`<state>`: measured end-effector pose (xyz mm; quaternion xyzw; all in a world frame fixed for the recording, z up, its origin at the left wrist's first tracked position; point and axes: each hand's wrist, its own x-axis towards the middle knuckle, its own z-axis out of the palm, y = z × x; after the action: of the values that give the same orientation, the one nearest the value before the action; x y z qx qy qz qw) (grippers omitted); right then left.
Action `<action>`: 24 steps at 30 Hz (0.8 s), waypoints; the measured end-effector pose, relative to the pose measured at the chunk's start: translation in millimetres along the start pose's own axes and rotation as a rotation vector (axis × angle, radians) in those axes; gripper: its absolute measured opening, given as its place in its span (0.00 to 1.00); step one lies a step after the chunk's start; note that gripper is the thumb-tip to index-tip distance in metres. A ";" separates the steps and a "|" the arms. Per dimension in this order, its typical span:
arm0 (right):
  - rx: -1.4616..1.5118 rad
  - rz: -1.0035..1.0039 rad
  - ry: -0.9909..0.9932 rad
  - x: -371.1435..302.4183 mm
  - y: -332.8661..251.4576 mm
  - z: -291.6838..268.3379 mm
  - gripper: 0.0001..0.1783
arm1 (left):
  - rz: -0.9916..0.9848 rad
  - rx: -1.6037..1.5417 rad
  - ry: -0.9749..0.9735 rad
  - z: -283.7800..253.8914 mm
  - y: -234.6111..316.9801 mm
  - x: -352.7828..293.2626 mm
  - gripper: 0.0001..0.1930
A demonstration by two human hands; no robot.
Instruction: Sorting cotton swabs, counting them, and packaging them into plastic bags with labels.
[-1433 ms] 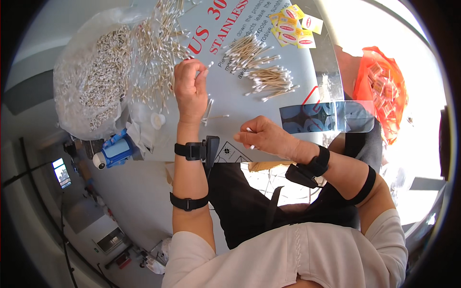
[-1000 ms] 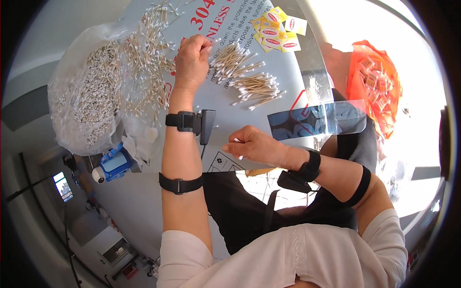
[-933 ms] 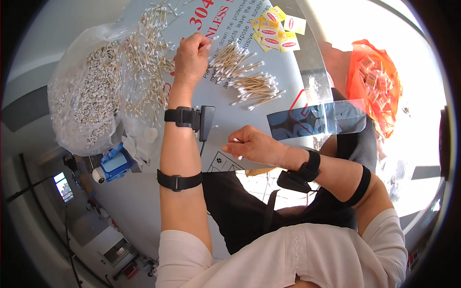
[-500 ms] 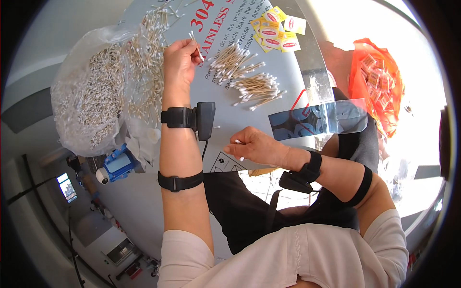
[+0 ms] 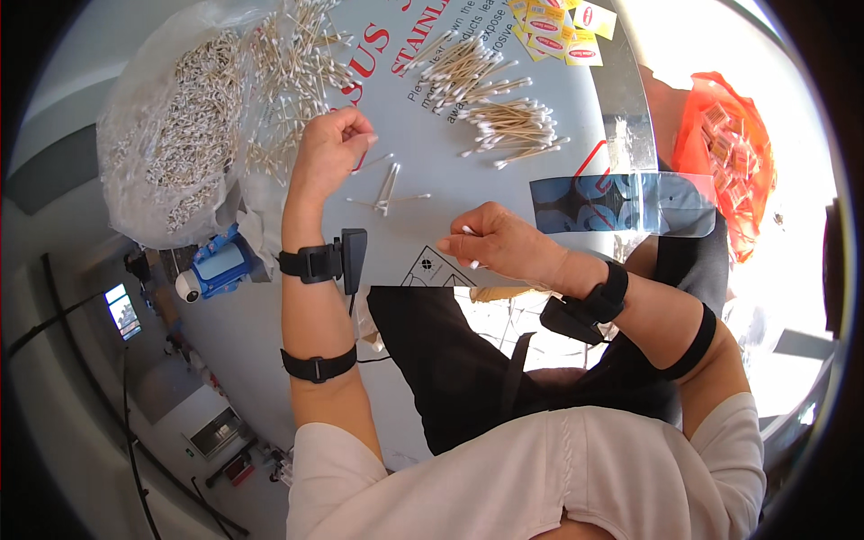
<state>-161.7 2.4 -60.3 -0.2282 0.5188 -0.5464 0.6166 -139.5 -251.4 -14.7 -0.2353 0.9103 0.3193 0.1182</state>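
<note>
My left hand is over the left part of the grey tabletop, its fingers curled together; whether they pinch anything is hidden. Beside its fingertips lie a few loose cotton swabs, crossing each other. To the right, my right hand hovers near the table's front edge, closed around a cotton swab whose white tips poke out by the thumb. Beyond the hands are two neat piles of swabs, a farther pile and a nearer pile. A loose heap of swabs spreads past my left hand.
A clear plastic bag full of swabs stands at the left. Yellow-and-white packets lie at the far right. A dark transparent film sheet overhangs the right edge. Beyond it hangs an orange bag of small packs.
My left hand has drawn back toward me from beside the piles, and the swab it held no longer shows in its fingers. My right hand keeps its swab. The view has shifted.
</note>
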 end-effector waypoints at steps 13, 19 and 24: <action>-0.035 0.014 -0.030 3.5 12.2 2.5 0.19 | -0.014 0.144 0.347 61.7 -9.8 -70.7 0.26; -0.007 -0.011 -0.026 2.0 9.8 1.4 0.19 | 0.112 0.143 0.467 59.2 -9.5 -54.3 0.20; -0.045 -0.034 -0.001 0.9 6.4 1.2 0.20 | 0.016 0.139 0.279 47.4 -26.0 -48.8 0.13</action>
<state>-157.9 3.2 -65.6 -0.2512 0.5268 -0.5450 0.6020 -81.4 -221.9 -46.9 -0.2614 0.9397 0.2206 0.0041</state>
